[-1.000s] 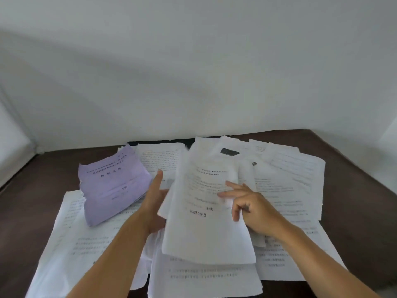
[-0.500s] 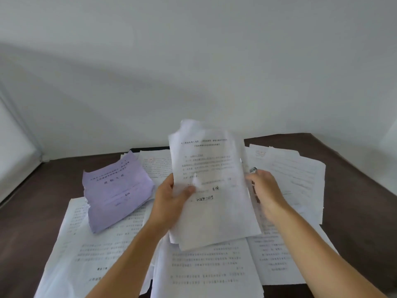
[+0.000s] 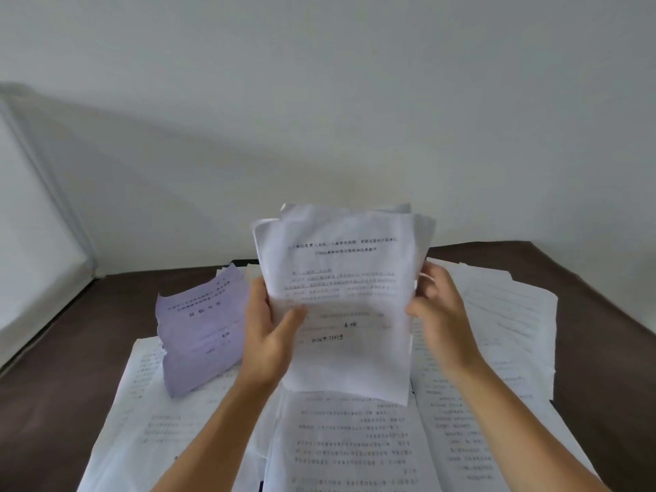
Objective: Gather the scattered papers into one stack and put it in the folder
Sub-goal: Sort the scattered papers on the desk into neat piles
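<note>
Nearest the camera: loose white sheets [image 3: 351, 445] overlapping flat on the dark table [image 3: 71, 367], printed side up, fanned out left and right. None of these is squared up.

Just above them, both forearms reach forward. Left hand [image 3: 268, 335] grips the left edge of a raised bundle of papers [image 3: 340, 296]; thumb [image 3: 293, 316] lies across the front page, other fingers hidden behind, so a pinch through the bundle's thickness. Right hand [image 3: 438, 310] sits at the bundle's right edge, fingers curled and close together, somewhat blurred; whether it pinches or only steadies the edge cannot be told.

Bundle is upright, tilted slightly, clear of the table. Top edges uneven, several corners stepped.

Judgement: step in hand is squaring the gathered sheets. To do it well, loosen the grip a little, tap the lower edge on the table, then a side edge, letting the pages settle flush before adding more.

Further back left: a purple booklet [image 3: 202, 324] resting on the white sheets. Further right: more white pages [image 3: 507, 314] spread toward the table's far edge. A dark strip shows behind the bundle; folder not identifiable.
</note>
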The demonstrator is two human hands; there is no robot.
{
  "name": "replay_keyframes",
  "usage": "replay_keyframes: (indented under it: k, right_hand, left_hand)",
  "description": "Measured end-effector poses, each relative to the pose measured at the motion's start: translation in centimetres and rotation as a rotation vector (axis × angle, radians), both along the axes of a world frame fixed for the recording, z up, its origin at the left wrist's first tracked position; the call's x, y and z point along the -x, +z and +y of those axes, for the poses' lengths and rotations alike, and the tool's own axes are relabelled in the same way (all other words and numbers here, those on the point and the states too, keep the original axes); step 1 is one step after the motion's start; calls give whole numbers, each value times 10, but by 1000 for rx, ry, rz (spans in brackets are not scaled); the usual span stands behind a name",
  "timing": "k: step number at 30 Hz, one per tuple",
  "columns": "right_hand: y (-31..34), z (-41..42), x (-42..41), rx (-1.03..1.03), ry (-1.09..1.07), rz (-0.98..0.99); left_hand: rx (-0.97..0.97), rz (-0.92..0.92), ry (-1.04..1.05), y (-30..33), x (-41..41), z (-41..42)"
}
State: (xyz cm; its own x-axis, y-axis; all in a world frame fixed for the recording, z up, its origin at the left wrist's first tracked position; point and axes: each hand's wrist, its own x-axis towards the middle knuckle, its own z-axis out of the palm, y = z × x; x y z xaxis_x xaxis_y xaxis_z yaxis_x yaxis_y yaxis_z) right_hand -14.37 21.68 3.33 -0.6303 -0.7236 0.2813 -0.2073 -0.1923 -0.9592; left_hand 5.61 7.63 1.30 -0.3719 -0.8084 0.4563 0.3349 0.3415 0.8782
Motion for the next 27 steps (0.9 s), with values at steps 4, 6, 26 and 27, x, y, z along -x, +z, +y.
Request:
replay_keyframes:
  k: [4,6,26,27]
  right_hand:
    - [-10,-2,-12,-100,19,84]
    - [-2,-2,-16,-115,-27,140]
    - [-56,6,-1,-663,125,-230]
    - [-56,8,-4,-678,136,-153]
  left_hand:
    - [12,-49,23,-9,5,11]
    - [27,-72,61,0,4,11]
    - [-273,-972,20,-50,-25,6]
    - [-294,-922,29,-49,-24,7]
